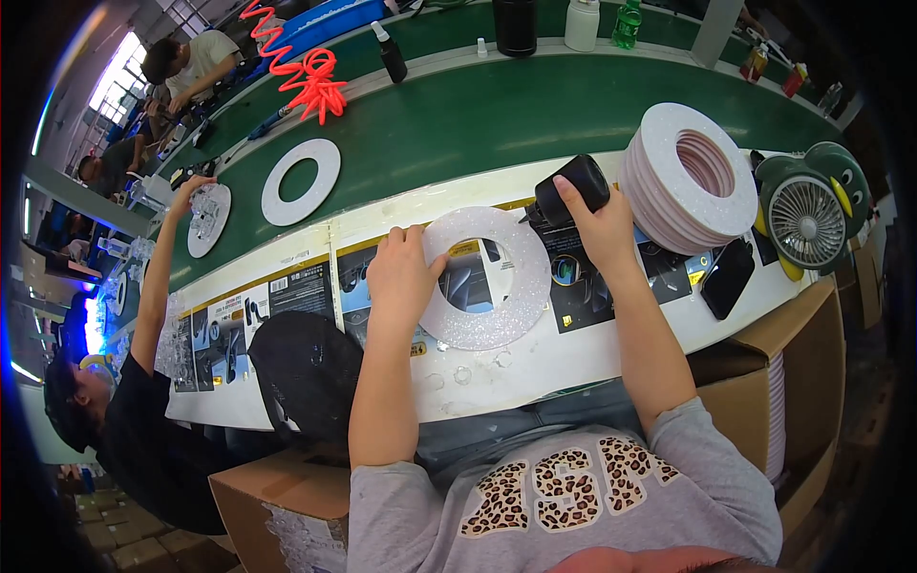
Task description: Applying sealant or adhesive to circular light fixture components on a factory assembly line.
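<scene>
The glittery white ring (487,279) is lying flat on the near edge of the white worktable (535,368), right in front of me, over the printed sheets (287,296) taped along the bench. I am seeing the left hand (403,277) pressing down on the ring's left side, fingers spread flat and curling over its inner edge. The right hand (597,227) is wrapping around a black cylindrical tool (571,188), gripping it closed, with the tool's body tilting up and away just beyond the ring's upper right rim. To the right, a tall stack of white and pink rings (690,177) is standing near that hand, and a small penguin-shaped fan (810,215) is sitting beside the stack. On the green belt (497,115) another plain white ring (301,181) is resting well apart. A person at my left is reaching a hand (188,188) toward a clear disc (208,220).
</scene>
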`<state>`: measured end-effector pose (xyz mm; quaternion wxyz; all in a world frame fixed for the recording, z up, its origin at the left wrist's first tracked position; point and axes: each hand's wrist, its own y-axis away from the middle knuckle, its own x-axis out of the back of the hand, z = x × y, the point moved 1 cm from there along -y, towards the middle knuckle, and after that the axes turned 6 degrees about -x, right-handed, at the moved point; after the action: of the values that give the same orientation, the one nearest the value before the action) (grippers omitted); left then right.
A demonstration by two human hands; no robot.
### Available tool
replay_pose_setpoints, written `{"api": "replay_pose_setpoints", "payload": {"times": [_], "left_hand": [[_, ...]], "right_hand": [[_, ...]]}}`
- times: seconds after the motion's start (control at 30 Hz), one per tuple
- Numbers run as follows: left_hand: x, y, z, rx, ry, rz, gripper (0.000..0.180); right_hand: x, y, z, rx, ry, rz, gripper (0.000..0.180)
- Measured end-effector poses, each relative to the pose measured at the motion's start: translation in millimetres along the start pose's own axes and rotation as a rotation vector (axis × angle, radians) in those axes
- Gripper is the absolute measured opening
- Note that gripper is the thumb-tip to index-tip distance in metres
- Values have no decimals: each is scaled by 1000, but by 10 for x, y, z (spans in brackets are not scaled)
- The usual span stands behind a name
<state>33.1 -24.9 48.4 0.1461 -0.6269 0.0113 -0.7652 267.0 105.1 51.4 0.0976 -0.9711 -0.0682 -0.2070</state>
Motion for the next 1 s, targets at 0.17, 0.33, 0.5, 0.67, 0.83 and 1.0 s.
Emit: {"api": "replay_pose_setpoints", "payload": {"times": [0.17, 0.33, 0.5, 0.67, 0.83, 1.0], "left_hand": [[-3, 0, -5, 6, -2, -10, 50], [-27, -36, -20, -36, -2, 63, 49], [-96, -78, -210, 10, -53, 157, 50], [-133, -96, -236, 11, -45, 182, 48], [-106, -97, -212, 73, 10, 119, 43], [-106, -94, -209, 75, 6, 117, 43]], "right_hand": [[1, 21, -33, -25, -78, -2, 39], [-10, 64, -78, 1, -290, 18, 35], [-3, 125, -157, -28, -272, -28, 43], [-76, 168, -184, 12, -282, -63, 38], [-107, 155, -109, 0, -252, -96, 41], [-116, 151, -87, -8, -245, -118, 43]]}}
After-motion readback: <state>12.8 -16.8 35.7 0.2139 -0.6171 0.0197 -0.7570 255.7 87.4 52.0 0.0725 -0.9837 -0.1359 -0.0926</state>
